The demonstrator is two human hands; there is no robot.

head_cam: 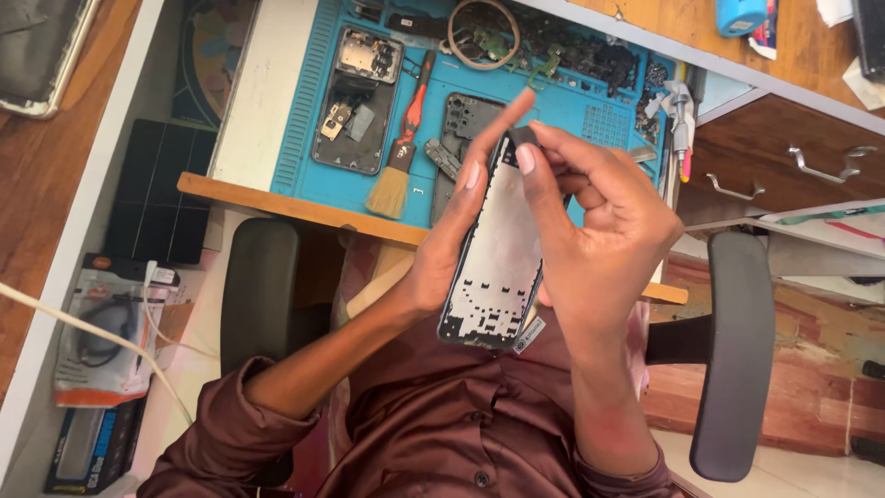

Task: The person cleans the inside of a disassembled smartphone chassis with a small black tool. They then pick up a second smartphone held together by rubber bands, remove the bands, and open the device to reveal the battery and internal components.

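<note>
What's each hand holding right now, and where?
Left hand grips the black phone frame along its left edge; right hand pinches its top end.

- Phone frame (498,263): long, dark-edged, pale inner plate with rows of small cutouts, held tilted above the lap.
- Small dark piece (523,136) at its top end.

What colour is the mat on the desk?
The mat is bright blue, seen clearly in the head view.

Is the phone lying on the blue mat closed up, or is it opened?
Opened. The phone lies on the blue mat with its back off, inner boards and parts exposed.
</note>
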